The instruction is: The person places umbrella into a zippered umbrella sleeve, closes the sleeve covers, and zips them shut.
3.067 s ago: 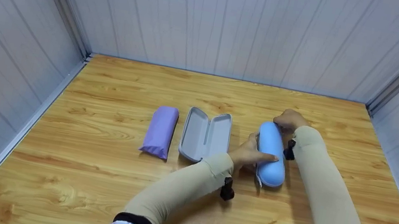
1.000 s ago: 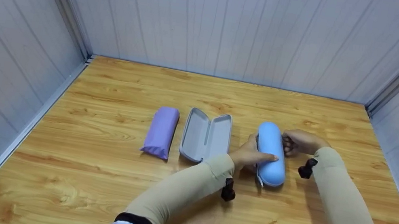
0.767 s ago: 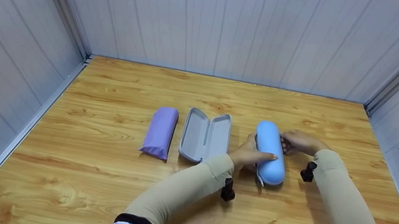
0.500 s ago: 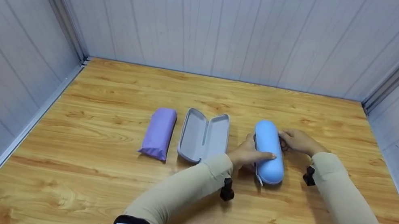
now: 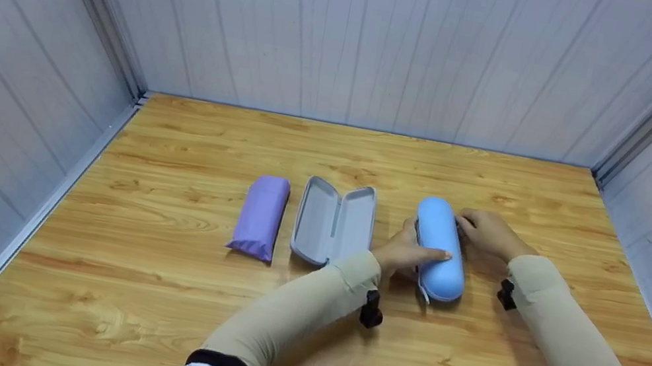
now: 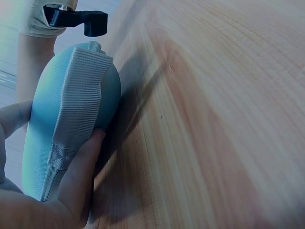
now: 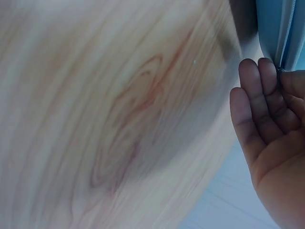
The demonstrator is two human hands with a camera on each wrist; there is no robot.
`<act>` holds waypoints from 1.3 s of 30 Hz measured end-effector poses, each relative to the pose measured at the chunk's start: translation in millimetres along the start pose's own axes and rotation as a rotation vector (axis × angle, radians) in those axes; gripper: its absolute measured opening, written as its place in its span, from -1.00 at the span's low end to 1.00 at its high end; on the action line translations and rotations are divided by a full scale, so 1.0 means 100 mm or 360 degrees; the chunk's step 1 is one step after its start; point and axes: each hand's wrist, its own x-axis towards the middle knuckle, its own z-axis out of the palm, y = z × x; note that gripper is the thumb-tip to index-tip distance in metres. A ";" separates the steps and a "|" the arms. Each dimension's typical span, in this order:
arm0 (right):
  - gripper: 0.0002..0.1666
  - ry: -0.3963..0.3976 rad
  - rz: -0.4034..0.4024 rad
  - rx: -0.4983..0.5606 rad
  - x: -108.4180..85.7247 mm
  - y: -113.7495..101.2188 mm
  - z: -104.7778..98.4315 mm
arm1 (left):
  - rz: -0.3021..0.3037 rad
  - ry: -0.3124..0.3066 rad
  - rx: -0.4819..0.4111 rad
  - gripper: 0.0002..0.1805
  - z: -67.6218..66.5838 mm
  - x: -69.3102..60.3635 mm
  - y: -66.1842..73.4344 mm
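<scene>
A rounded light-blue case [image 5: 440,250] lies at the right of the group on the wooden table. My left hand [image 5: 408,251] grips it from the left, thumb over the top; in the left wrist view, fingers [image 6: 86,162] lie by a ribbed fabric strap [image 6: 81,95] at the end of the case [image 6: 45,105]. My right hand [image 5: 488,232] is at the far right side of the case. In the right wrist view, the thumb and index finger of that hand [image 7: 276,138] pinch something small at the end of the zipper [image 7: 287,33]. The pulled piece itself is mostly hidden.
Left of the blue case, a grey case [image 5: 352,224] lies open and flat, its inside facing up. Further left is a purple pouch [image 5: 261,215]. Pale panelled walls [image 5: 352,33] enclose the table [image 5: 142,311] at the back and sides.
My right hand has come from the far end of the blue case down along its right side. The left hand keeps its grip; the case has shifted very slightly left.
</scene>
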 end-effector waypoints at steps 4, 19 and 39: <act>-0.66 0.0025 -0.0008 -0.0043 -0.02 0.00 -0.01 | -0.0008 -0.0001 -0.0002 0.20 0.00 -0.01 0.01; -0.77 0.0137 -0.0163 -0.0227 -0.09 -0.02 0.01 | 0.0035 0.0016 0.0027 0.17 -0.01 -0.02 0.00; -0.77 0.0069 -0.0179 -0.0228 -0.16 -0.01 -0.01 | 0.0031 0.0035 0.0025 0.17 0.01 0.00 -0.01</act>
